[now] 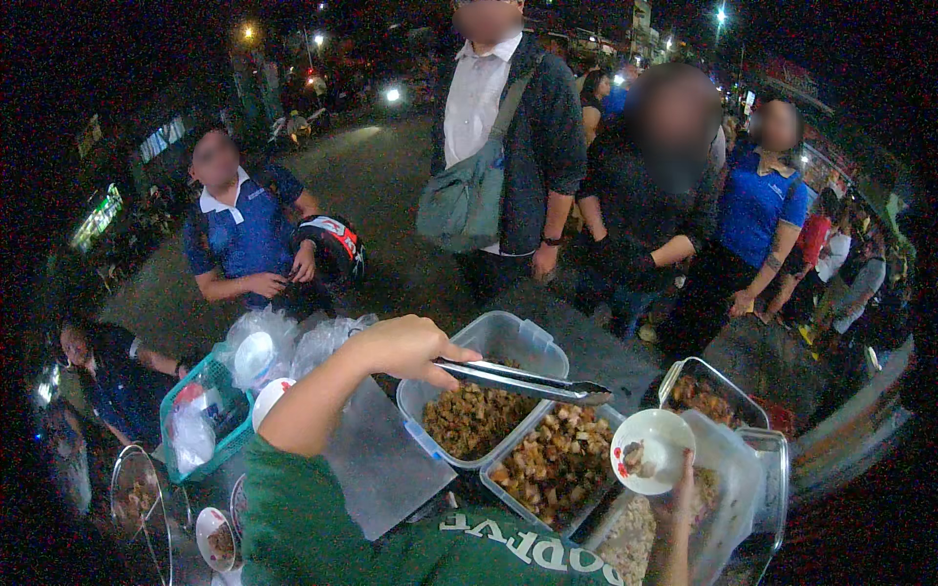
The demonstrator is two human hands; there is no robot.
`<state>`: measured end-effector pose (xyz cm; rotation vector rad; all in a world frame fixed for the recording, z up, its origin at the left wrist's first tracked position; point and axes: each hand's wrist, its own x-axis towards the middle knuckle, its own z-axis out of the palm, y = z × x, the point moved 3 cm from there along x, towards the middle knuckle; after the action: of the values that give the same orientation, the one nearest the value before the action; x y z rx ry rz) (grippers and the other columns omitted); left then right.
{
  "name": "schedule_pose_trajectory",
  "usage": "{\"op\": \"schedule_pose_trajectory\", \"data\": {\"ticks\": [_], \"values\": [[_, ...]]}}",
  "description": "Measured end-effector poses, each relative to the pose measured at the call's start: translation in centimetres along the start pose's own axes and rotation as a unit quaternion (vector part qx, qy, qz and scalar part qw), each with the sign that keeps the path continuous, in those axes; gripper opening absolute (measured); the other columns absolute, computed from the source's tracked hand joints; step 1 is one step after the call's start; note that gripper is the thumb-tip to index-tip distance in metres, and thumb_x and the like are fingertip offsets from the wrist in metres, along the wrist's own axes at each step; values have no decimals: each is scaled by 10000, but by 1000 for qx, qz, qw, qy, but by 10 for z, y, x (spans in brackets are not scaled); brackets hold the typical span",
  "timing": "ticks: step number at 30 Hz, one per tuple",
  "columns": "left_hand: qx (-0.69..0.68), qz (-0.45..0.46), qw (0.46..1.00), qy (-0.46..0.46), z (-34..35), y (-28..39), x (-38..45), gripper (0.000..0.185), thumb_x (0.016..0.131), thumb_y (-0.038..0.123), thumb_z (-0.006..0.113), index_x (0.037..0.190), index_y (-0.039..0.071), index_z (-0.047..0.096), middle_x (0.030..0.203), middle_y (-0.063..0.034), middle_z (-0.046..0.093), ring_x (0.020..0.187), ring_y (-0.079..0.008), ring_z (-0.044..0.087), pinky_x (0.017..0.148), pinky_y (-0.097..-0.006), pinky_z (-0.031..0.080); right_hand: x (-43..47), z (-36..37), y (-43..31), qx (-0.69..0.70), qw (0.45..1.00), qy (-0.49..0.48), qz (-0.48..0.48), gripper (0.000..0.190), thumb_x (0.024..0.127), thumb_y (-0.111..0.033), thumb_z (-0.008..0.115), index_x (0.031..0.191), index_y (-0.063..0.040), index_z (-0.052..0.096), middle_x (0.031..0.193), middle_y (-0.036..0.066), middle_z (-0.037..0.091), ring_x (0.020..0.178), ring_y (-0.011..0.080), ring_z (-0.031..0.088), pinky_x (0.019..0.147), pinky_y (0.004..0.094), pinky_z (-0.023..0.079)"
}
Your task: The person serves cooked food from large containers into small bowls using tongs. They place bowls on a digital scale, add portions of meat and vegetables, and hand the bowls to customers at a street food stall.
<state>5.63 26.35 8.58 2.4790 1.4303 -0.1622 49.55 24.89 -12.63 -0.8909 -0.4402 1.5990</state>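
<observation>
My left hand (pixel 407 351) grips metal serving tongs (pixel 527 382) by the handle end, palm down. The tong tips point right, above two clear plastic tubs. Finely chopped brown food fills the bottom of one tub (pixel 410 414); the nearer tub (pixel 506 487) holds diced browned pieces. In my right hand (pixel 681 483) is a white bowl (pixel 652 425) with red marks and a small piece of food inside. Its side faces the tong tips, apart from them. Under the right forearm lies a container of pale grainy food (pixel 626 538), partly hidden.
A teal basket (pixel 176 469) with plastic-wrapped items stands left, beside bagged bowls (pixel 253 355). Another bowl with food (pixel 218 538) sits lower left. At right are a container of dark reddish food (pixel 703 399) and a translucent lid (pixel 722 454). Several people stand across the table.
</observation>
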Motion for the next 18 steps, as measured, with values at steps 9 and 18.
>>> {"op": "schedule_pose_trajectory", "data": {"ticks": [9, 18], "values": [[-16, 22, 999, 16, 8, 3, -5, 470, 745, 394, 636, 1186, 252, 558, 806, -131, 642, 704, -330, 617, 612, -425, 482, -1, -22, 3, -86, 995, 41, -19, 578, 862, -476, 500, 1277, -89, 392, 1211, 100, 490, 1049, 269, 521, 867, 426, 458], [27, 11, 999, 36, 34, 11, -8, 475, 707, 407, 650, 1162, 306, 558, 800, -117, 647, 729, -342, 615, 632, -456, 499, -1, -14, -14, -94, 992, 66, 46, 722, 834, -525, 491, 1363, -76, 290, 1374, 127, 328, 1220, 309, 383, 1017, 445, 335]]}}
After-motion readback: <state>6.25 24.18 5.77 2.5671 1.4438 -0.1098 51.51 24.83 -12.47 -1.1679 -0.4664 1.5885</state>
